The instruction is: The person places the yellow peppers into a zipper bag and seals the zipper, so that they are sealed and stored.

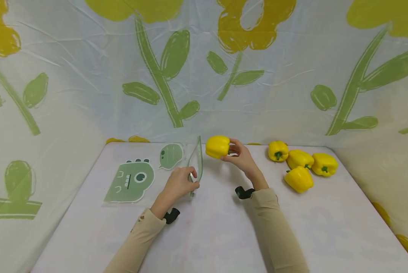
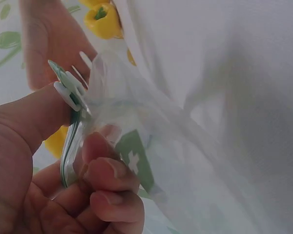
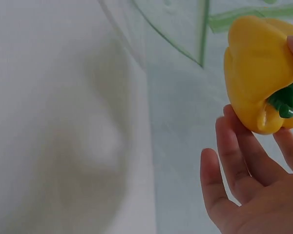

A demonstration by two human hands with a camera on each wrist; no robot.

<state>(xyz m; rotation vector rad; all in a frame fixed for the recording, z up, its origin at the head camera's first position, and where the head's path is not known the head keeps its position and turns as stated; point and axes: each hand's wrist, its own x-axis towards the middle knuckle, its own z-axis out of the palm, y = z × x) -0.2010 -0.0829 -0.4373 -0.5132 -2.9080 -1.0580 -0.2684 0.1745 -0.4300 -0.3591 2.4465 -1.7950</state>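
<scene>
The pepper (image 1: 217, 147) is gripped in the fingers of the right hand (image 1: 242, 158), raised just beside the bag (image 1: 130, 184), which the left hand (image 1: 180, 184) pinches near its edge. Keeping that edge spread and the pepper steady would serve best (the film looks floppy). Right of the right fingers, four other peppers (image 1: 299, 179) sit on the white bench (image 1: 217, 239); flowered cloth (image 1: 105, 91) hangs beyond them.
</scene>
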